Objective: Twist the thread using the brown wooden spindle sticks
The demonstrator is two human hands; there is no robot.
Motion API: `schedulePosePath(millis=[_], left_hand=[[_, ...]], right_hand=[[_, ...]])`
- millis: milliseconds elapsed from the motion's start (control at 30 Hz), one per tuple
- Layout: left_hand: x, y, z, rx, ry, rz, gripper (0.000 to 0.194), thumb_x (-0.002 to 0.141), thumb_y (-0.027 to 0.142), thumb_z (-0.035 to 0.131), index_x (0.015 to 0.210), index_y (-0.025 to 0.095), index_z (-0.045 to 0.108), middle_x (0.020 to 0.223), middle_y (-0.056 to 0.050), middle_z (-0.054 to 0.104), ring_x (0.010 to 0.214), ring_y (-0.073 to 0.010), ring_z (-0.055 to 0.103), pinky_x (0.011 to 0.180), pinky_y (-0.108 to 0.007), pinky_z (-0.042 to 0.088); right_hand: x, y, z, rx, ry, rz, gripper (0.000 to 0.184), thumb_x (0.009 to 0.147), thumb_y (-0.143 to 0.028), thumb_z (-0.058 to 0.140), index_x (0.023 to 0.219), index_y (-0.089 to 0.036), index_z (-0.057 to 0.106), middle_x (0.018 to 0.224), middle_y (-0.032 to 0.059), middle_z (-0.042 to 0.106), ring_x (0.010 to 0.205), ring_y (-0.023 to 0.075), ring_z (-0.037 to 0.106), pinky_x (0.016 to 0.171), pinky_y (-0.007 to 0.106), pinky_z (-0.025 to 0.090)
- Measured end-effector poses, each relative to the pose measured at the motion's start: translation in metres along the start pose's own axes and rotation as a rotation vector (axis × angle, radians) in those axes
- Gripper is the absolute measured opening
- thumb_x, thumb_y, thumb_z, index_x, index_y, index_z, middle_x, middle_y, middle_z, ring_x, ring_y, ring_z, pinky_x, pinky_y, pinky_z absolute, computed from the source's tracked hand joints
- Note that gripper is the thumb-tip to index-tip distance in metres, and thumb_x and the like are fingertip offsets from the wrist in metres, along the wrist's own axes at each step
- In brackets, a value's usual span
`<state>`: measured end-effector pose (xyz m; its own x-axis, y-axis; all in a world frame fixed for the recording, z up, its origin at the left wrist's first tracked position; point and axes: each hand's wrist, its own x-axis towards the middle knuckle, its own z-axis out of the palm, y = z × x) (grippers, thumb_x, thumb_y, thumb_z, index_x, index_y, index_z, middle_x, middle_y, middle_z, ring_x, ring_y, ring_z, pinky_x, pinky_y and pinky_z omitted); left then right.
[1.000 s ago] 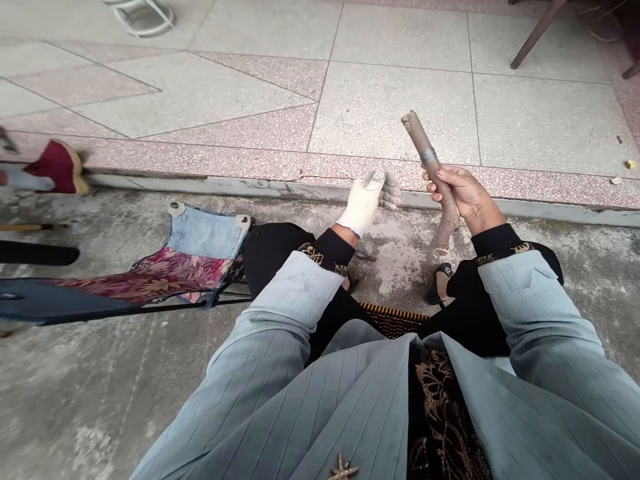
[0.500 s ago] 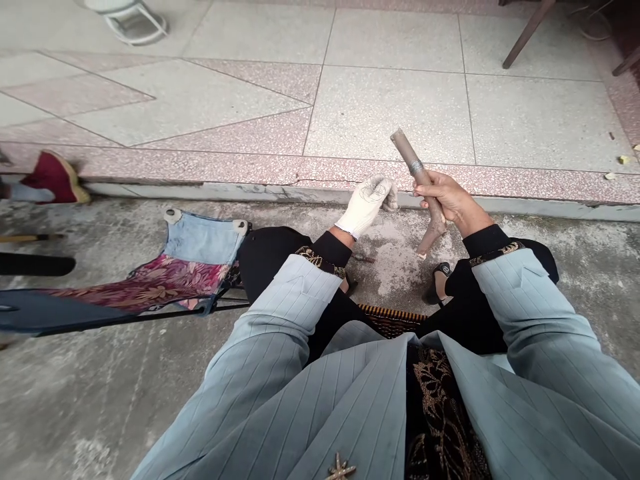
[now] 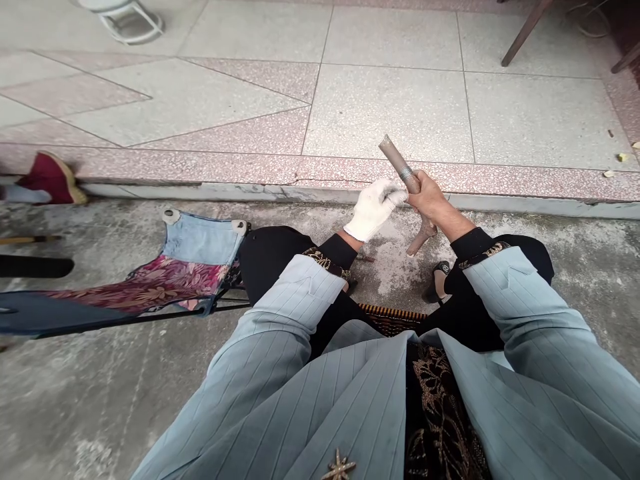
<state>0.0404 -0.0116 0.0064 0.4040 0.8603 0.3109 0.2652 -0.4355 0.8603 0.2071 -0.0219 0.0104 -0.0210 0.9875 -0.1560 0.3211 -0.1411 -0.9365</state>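
Note:
My right hand (image 3: pixel 431 199) is closed around a wooden stick (image 3: pixel 394 157), held slanting with its top to the upper left. The stick's lower end is crooked and knobbly. A band of thin wire (image 3: pixel 405 173) is wound round it just above my right fingers. My left hand (image 3: pixel 373 210), in a white glove, is closed in a pinch beside the stick, its fingertips close to my right thumb. The loose fine wire in the glove is barely visible now. Whether the left fingertips touch the stick, I cannot tell.
A low raised tiled step (image 3: pixel 390 113) runs across in front of me. A folding chair (image 3: pixel 190 267) with patterned fabric stands at my left, with a person's red shoe (image 3: pixel 50 177) beyond it. A white stool (image 3: pixel 133 23) and a wooden furniture leg (image 3: pixel 525 33) are farther back.
My left hand has moved right and turned, closing in on the stick. My right hand and the stick have shifted slightly left, with the thumb higher, nearer the wire band.

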Motion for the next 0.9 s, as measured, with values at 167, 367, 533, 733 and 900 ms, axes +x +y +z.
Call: schedulePosePath(millis=[167, 367, 533, 733, 900], left_hand=[[-0.012, 0.021, 0.006, 0.466, -0.320, 0.317, 0.038, 0.091, 0.053, 0.053, 0.078, 0.020, 0.065, 0.082, -0.010, 0.063, 0.086, -0.0243, 0.059, 0.081, -0.040, 0.042], [-0.027, 0.016, 0.001, 0.517, -0.322, 0.387, 0.032, 0.097, 0.042, 0.044, 0.089, 0.021, 0.067, 0.083, -0.011, 0.064, 0.081, -0.0223, 0.056, 0.077, -0.041, 0.039], [-0.029, -0.011, -0.011, 0.661, -0.198, 0.402, 0.027, 0.099, 0.029, 0.041, 0.097, 0.020, 0.067, 0.086, -0.011, 0.066, 0.085, -0.0228, 0.058, 0.078, -0.041, 0.040], [-0.031, -0.021, -0.016, 0.776, -0.203, 0.387, 0.028, 0.095, 0.016, 0.041, 0.107, 0.018, 0.066, 0.095, -0.014, 0.069, 0.090, -0.0243, 0.061, 0.081, -0.043, 0.042], [-0.032, -0.031, -0.018, 0.856, -0.587, 0.202, 0.035, 0.084, 0.006, 0.051, 0.111, 0.019, 0.069, 0.108, -0.013, 0.070, 0.100, -0.0252, 0.064, 0.087, -0.040, 0.044]], right_hand=[[0.009, 0.004, -0.001, -0.239, 0.261, 0.060, 0.055, 0.067, -0.016, 0.076, 0.116, -0.021, 0.050, 0.095, 0.0060, 0.061, 0.100, 0.0288, 0.060, 0.088, 0.044, 0.050], [0.025, 0.006, -0.041, -0.137, 0.413, 0.102, 0.054, 0.071, -0.013, 0.077, 0.115, -0.020, 0.047, 0.097, 0.0060, 0.058, 0.097, 0.0232, 0.056, 0.081, 0.038, 0.051], [0.025, 0.009, -0.073, 0.001, 0.432, 0.054, 0.056, 0.073, -0.015, 0.079, 0.114, -0.024, 0.043, 0.091, 0.0025, 0.054, 0.084, 0.0182, 0.049, 0.068, 0.034, 0.049], [0.015, 0.002, -0.083, 0.261, 0.179, -0.053, 0.055, 0.077, -0.027, 0.080, 0.114, -0.028, 0.040, 0.084, 0.0006, 0.054, 0.080, 0.0181, 0.049, 0.064, 0.032, 0.047], [0.003, -0.017, -0.081, 0.215, 0.140, -0.089, 0.047, 0.077, -0.019, 0.076, 0.110, -0.025, 0.044, 0.081, -0.0013, 0.052, 0.075, 0.0144, 0.048, 0.065, 0.031, 0.046]])
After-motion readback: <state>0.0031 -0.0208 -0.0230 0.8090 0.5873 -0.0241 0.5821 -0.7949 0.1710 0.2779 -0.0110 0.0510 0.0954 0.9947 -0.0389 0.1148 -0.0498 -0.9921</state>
